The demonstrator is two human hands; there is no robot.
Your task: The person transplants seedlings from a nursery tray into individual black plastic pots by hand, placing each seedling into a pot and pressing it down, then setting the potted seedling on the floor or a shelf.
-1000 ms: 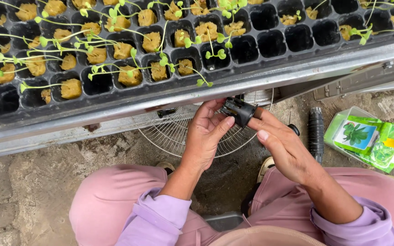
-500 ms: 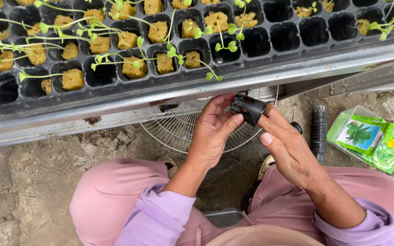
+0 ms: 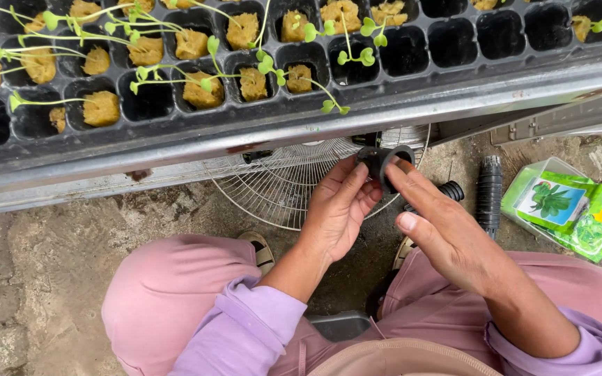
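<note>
item: small black net pot (image 3: pixel 387 164), sitting at 12 o'clock of my lap, under seedling tray (image 3: pixel 301 76). my left hand (image 3: pixel 336 209) and my right hand (image 3: pixel 440 233) are pinching it together. judging light, stiff, thin-walled plastic; gripping rim, not squeezing.

Small black net cup (image 3: pixel 384 161); held sideways, mid-air

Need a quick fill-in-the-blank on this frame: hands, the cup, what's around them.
1. Both hands hold a small ____ net cup.
2. The left hand and right hand are above a wire ____ guard.
3. The seedling tray holds sprouts in ____ sponge cubes.
4. A green packet lies to the person's ____.

Missing words: black; fan; yellow; right
</note>
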